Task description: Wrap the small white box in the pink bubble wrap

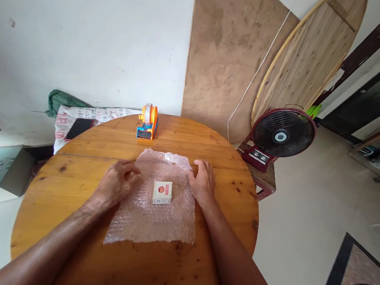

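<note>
Head view: a sheet of bubble wrap [168, 229] is spread over the middle of a round wooden table [52, 202], its lower edge laid near the side at which the person is placed. On the sheet, somewhat above its centre, a small whitish box [162, 192] with red markings is set, well in from every edge. The two hands are held apart, with the box left untouched between them. The left hand [118, 179] is placed at the sheet's left edge with its fingers curled; whether the film is pinched there cannot be told. The right hand [201, 179] is placed at the upper right edge, its thumb and forefinger parted. Near the table's far edge a tape dispenser [147, 123] in orange and blue is stood upright. Beyond the right edge a dark red fan [282, 132] is carried by a low wooden stand [267, 177]. Past the far left edge a printed white sack [110, 113] is seen.
</note>
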`<state>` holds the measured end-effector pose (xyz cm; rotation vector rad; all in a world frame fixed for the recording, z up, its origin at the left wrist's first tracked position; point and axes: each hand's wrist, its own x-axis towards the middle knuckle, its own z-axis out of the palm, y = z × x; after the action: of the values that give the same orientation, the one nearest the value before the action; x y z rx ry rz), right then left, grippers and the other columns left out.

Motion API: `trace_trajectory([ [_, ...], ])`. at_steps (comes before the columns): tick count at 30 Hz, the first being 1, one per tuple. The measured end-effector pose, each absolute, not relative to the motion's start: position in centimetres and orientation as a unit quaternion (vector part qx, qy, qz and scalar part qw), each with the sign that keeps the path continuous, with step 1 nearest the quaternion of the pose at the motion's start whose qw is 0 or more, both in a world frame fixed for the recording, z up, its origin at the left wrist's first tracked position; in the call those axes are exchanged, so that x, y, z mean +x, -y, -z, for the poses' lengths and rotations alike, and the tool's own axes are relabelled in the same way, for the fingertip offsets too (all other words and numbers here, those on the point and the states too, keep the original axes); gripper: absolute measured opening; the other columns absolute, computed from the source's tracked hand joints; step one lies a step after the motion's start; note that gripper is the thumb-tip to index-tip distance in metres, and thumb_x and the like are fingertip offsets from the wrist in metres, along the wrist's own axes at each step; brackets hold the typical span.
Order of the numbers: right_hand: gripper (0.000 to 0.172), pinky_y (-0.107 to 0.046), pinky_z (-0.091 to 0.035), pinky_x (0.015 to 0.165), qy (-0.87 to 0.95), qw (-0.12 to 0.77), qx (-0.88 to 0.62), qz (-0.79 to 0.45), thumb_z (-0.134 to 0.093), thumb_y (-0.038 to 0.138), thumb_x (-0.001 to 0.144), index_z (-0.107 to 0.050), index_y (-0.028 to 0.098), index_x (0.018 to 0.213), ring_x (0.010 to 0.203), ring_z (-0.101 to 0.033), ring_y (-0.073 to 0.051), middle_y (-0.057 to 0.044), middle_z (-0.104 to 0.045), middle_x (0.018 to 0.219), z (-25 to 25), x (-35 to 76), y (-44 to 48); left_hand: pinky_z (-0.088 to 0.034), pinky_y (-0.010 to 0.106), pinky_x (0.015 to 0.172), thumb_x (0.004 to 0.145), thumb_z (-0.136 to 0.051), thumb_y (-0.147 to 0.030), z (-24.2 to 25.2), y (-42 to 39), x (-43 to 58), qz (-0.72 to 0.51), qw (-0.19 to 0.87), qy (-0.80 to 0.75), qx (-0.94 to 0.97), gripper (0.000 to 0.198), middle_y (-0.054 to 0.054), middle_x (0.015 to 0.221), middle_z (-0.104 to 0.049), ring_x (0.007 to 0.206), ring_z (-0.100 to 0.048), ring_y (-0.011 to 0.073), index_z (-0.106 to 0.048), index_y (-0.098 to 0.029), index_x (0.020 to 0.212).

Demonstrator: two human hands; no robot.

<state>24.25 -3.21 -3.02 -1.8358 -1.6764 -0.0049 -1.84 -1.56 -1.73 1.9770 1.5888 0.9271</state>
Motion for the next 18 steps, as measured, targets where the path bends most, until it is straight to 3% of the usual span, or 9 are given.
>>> trace_trajectory([
  [5,0.019,-0.033,-0.039,0.088,0.638,0.319,-0.701,-0.004,-0.052,0.023,0.086,-0.06,0.02,0.103,0.103,-0.053,-0.023,-0.008,-0.063,0.107,2.72,24.25,3.26,-0.04,0.023,0.056,0.074,-0.051,-0.04,1.63,1.66,-1.58,-0.287,0.276,-0.604,0.691,0.028,0.001,0.065,-0.062,0.061,-0.055,0.0154,-0.067,-0.018,0.076],
  [10,0.014,-0.031,-0.037,0.087,0.649,0.302,-0.698,0.004,-0.051,0.023,0.089,-0.064,0.022,0.087,0.1,-0.052,-0.022,-0.006,-0.062,0.103,2.5,24.22,3.39,-0.038,0.021,0.055,0.073,-0.051,-0.038,1.16,2.03,-1.59,-0.259,0.235,-0.651,0.674,0.026,-0.001,0.062,-0.064,0.062,-0.057,0.0148,-0.068,-0.018,0.073],
  [18,0.009,-0.033,-0.038,0.09,0.65,0.297,-0.7,0.008,-0.056,0.02,0.084,-0.065,0.023,0.085,0.108,-0.051,-0.023,-0.007,-0.06,0.116,2.63,24.19,3.4,-0.033,0.022,0.053,0.075,-0.051,-0.038,1.01,2.29,-1.74,-0.215,0.168,-0.67,0.691,0.024,-0.001,0.063,-0.064,0.061,-0.057,0.0141,-0.067,-0.021,0.07],
])
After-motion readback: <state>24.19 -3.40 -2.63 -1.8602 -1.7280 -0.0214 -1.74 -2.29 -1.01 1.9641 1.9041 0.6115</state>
